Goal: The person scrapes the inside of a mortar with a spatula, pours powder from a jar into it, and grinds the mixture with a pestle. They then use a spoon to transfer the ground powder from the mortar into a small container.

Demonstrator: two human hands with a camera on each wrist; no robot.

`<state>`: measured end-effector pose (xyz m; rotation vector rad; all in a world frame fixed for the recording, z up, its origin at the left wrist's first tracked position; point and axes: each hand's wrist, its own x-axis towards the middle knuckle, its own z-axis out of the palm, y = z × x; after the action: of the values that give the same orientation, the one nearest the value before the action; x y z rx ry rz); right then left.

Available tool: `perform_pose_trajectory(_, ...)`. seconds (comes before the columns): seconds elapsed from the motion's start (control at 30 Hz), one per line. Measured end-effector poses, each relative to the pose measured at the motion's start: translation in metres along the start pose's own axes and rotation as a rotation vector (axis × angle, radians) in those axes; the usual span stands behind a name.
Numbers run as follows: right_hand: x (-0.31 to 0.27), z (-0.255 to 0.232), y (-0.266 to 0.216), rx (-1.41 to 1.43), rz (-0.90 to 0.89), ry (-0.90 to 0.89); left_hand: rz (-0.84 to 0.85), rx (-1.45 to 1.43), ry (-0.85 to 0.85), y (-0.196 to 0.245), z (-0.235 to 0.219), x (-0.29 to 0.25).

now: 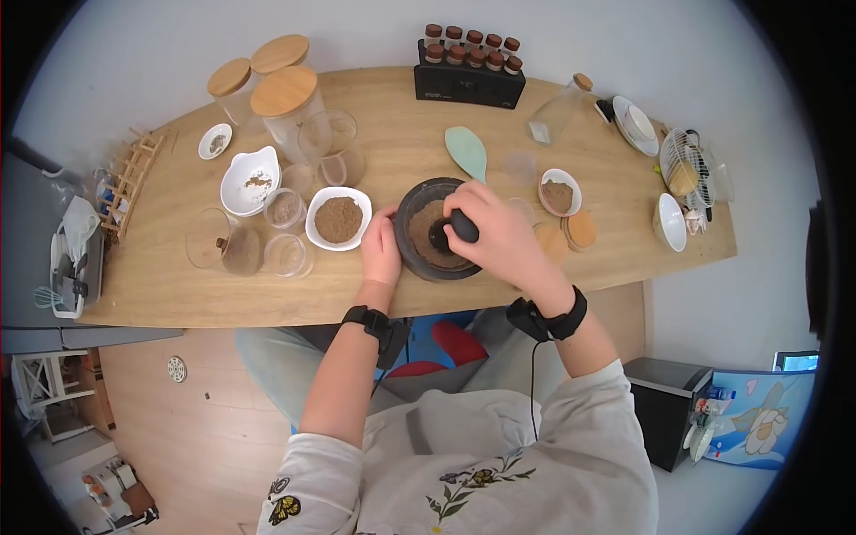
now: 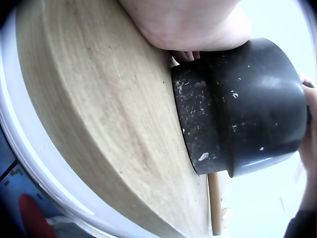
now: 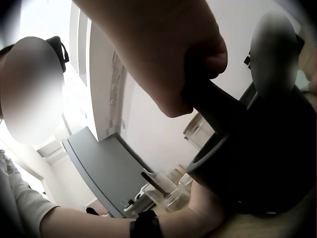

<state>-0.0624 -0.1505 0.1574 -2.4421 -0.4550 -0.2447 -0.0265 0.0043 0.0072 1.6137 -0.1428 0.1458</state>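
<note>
A dark mortar (image 1: 412, 203) stands near the table's front edge with brown powder (image 1: 423, 234) inside. My left hand (image 1: 382, 253) holds the mortar's left side; in the left wrist view its palm lies against the dark wall (image 2: 262, 99) and the fingers are mostly hidden. Above the bowl, my right hand (image 1: 504, 234) grips a black pestle (image 1: 464, 226) by its rounded top, its lower end down in the powder. Tilted pestle shaft (image 3: 215, 101) shows below the fist in the right wrist view. Just left of the left hand is a white bowl (image 1: 314, 234) of brown powder.
Clear cups (image 1: 290, 257), a white spouted bowl (image 1: 234, 192) and wooden-lidded jars (image 1: 283, 94) stand left. Behind the mortar lies a pale green spoon rest (image 1: 465, 152). Rightward are a small powder bowl (image 1: 560, 191), round wooden lids (image 1: 580, 230) and a corked bottle (image 1: 555, 111); a spice rack (image 1: 468, 85) stands behind.
</note>
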Motion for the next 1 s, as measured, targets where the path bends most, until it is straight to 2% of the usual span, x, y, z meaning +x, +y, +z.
perform_pose_trajectory(0.1, 0.011, -0.007, 0.000, 0.061, -0.058, 0.135, 0.007, 0.010, -0.005, -0.001, -0.001, -0.002)
perform_pose_trajectory(0.2, 0.017, -0.021, -0.010, -0.009, -0.021, 0.130, -0.002, -0.006, 0.004, 0.000, 0.000, -0.001)
perform_pose_trajectory(0.3, 0.013, -0.002, 0.003, -0.061, -0.022, 0.055, 0.018, -0.008, 0.029, -0.002, 0.001, -0.001)
perform_pose_trajectory(0.5, 0.019, -0.008, 0.006, 0.037, -0.045, 0.129, 0.024, 0.002, 0.033, 0.000, 0.001, -0.003)
perform_pose_trajectory(0.6, 0.022, -0.021, -0.005, -0.032, -0.052, 0.173, 0.027, 0.013, 0.032, 0.001, 0.001, 0.001)
perform_pose_trajectory(0.7, 0.018, -0.002, 0.008, -0.088, -0.067, 0.090, 0.019, 0.008, 0.030, -0.001, 0.001, 0.000)
perform_pose_trajectory(0.8, 0.016, 0.003, 0.002, -0.077, 0.037, 0.022, 0.009, 0.004, 0.025, -0.001, 0.001, 0.000)
perform_pose_trajectory(1.0, 0.021, -0.013, -0.001, -0.006, -0.011, 0.115, 0.007, 0.006, 0.021, 0.000, 0.000, 0.000)
